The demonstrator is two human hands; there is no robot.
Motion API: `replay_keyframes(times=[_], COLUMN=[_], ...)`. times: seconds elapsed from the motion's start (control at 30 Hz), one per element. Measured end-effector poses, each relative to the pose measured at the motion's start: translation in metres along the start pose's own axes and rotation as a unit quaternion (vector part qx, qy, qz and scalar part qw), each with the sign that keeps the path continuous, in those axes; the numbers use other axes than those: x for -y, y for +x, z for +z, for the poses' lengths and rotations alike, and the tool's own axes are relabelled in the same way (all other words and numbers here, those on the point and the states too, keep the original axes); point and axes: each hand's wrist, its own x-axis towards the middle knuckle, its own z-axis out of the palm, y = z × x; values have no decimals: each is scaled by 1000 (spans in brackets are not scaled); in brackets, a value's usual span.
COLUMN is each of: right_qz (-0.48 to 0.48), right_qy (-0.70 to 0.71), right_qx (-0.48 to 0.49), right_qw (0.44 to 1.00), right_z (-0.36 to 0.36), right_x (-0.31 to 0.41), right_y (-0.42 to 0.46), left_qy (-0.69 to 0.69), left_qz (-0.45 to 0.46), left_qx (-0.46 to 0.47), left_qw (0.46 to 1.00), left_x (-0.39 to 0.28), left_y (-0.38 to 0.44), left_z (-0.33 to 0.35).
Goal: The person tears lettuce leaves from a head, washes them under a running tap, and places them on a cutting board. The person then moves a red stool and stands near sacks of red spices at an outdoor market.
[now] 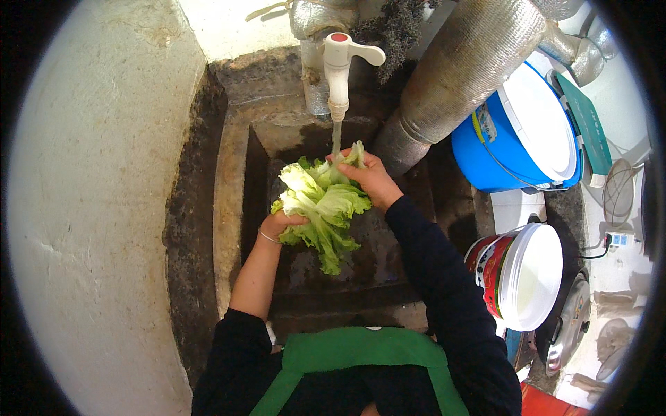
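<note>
Several leaves of green lettuce (328, 208) are held over a dark stone or concrete sink basin (364, 260). My left hand (283, 224) grips the lettuce from the left, its thumb across the pale stems. On the upper right, my right hand (372, 177) pinches a leaf between thumb and fingers, just under the spout. Water runs from a white plastic tap (338, 73) with a red dot on top, and the stream (336, 136) falls onto the leaves beside my right fingers. The undersides of the leaves are hidden.
A foil-wrapped pipe (458, 67) slants down behind the basin's right side. To the right stand a blue bucket (481, 151) and a red-and-white tub (533, 281). A metal pot lid (571, 325) leans below them. A rough plastered wall (99, 208) borders the left.
</note>
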Motion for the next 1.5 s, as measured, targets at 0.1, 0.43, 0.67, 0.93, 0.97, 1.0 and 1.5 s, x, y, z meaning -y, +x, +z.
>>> replay_keyframes(times=[0.1,0.43,0.67,0.93,0.97,1.0,1.5], right_qz=[-29,-63,-61,-17,-7,-9,-30], right_qy=[-196,-200,-48,56,63,26,-113], right_qx=[38,29,-60,-49,-35,-34,68], right_qw=[979,977,995,997,997,999,991], right_z=[5,13,-10,-17,-15,-16,-17], right_x=[6,14,2,6,6,4,21], right_y=[-3,-1,1,-11,-13,-14,-22], left_qy=[-12,-47,-36,50,73,63,135], left_qz=[-2,14,81,133,147,154,106], left_qx=[-20,-29,-18,5,1,0,23], left_qw=[1000,998,996,990,986,986,985], left_x=[0,8,4,9,13,6,3], left_y=[-3,-1,8,14,14,15,-1], left_z=[3,-4,11,26,23,35,21])
